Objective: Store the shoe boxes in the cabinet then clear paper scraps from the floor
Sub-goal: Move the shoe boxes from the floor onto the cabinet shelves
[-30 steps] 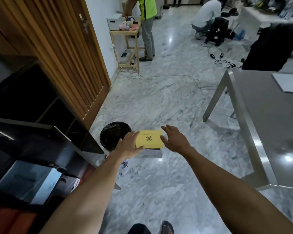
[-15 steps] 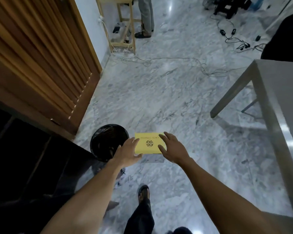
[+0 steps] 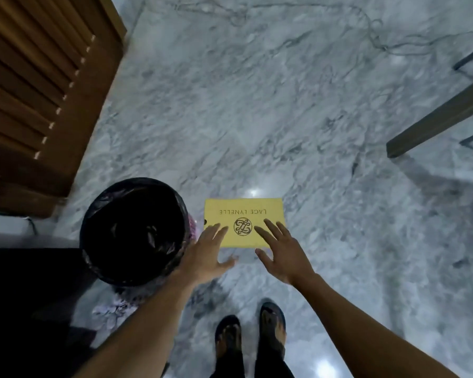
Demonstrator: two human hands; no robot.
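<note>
Grey marble floor (image 3: pixel 311 118). A yellow shoe box (image 3: pixel 243 211) lies flat on it, lid up. Lined bin (image 3: pixel 134 230) sits just left of the box, louvred door (image 3: pixel 38 91) beyond the bin. Left hand (image 3: pixel 208 252) and right hand (image 3: pixel 283 251) are over the box's near edge, fingers spread, grip open, holding nothing. Step in hand: box pickup. Next move probably calls for clamping both sides, a level lift, and a carry to the cabinet.

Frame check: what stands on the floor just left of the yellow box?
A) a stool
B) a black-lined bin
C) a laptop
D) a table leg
B: the black-lined bin stands right beside the left edge of the yellow box, next to the person's open left hand.
</note>
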